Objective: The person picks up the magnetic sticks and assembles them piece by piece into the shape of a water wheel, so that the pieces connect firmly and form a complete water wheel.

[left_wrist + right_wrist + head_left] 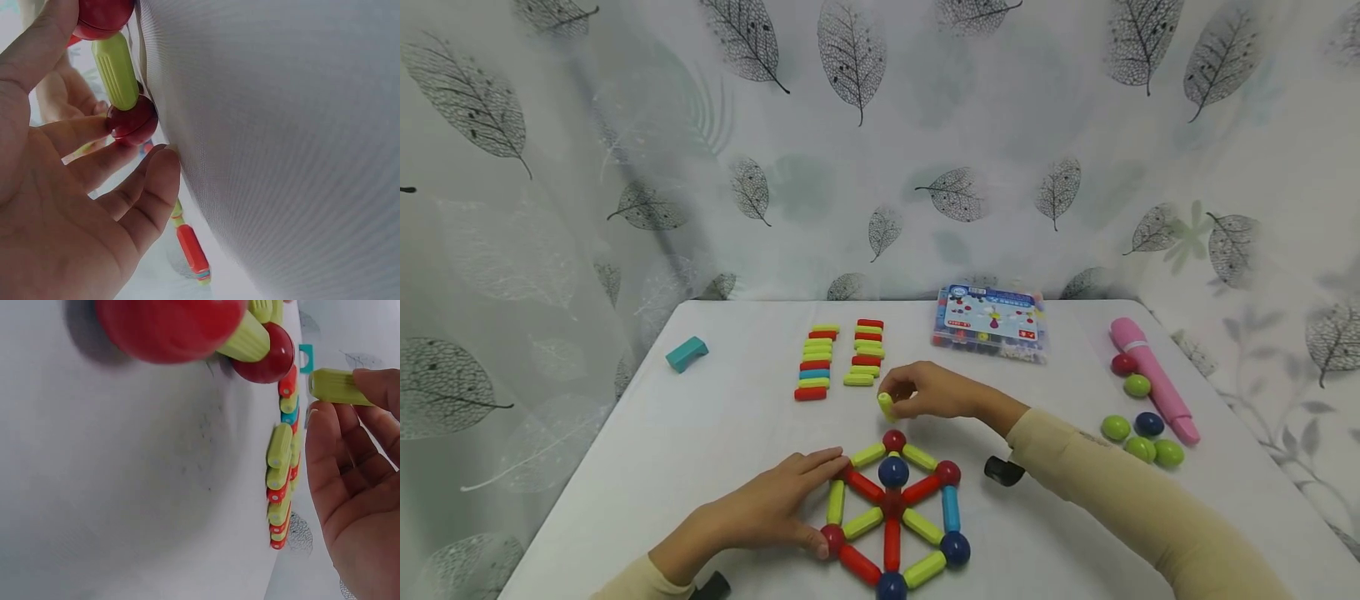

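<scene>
Two hands are over the white table (700,433). The right hand (925,392) hovers above the near middle, wrist bent inward, sleeve running off to the lower right; its fingers (375,381) curl and pinch a yellow-green stick (887,406) by one end, held just off the cloth between the stick rows and the wheel. In the right wrist view that stick pokes out past the fingertips with the palm open below it.

The left hand (775,508) lies low and flat, fingers straight and spread, tips pressing the left edge of the hexagon wheel (892,517) of coloured sticks and balls; in the left wrist view a fingertip touches a dark red ball (132,122) at the end of a green stick (116,70).

Behind lie two rows of spare sticks (838,358), a teal block (687,352), a plastic box (991,325), a pink pen-like thing (1153,379) and loose balls (1138,437).

The wheel's near edge is cut off at the bottom of the head view. The left wrist view is mostly cloth, and the box print is too small to read.
</scene>
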Motion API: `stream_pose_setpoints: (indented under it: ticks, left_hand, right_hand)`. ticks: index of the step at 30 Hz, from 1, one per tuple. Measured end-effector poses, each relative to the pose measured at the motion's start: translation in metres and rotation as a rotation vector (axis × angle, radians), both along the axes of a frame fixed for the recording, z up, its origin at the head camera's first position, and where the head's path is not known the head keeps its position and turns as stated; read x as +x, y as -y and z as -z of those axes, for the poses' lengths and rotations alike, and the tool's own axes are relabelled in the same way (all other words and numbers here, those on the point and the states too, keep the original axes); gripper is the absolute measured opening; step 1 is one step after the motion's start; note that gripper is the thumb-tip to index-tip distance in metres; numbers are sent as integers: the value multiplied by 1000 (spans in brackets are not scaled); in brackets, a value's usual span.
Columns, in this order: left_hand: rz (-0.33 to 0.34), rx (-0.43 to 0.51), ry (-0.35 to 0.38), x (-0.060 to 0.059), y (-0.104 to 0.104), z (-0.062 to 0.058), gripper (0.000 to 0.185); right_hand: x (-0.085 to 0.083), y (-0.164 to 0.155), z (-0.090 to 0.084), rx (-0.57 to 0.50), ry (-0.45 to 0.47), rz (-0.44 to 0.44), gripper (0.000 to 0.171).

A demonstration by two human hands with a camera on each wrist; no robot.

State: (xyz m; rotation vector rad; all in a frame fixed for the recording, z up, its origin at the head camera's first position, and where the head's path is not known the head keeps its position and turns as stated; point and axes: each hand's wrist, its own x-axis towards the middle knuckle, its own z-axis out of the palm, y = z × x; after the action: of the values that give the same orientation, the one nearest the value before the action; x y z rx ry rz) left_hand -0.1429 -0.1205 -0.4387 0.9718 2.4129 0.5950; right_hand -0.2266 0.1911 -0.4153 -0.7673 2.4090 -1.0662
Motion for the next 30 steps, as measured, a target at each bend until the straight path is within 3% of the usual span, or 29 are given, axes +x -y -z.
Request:
stream_pose_setpoints:
  ticks: [11,30]
  left_hand:
    - [16,13,-17,-1,0,0,103]
    - [9,16,-12,0,0,0,104]
  right_hand:
    - [15,-6,4,-79,53,-33,32]
    - [17,-8,11,-109,85,-45,30]
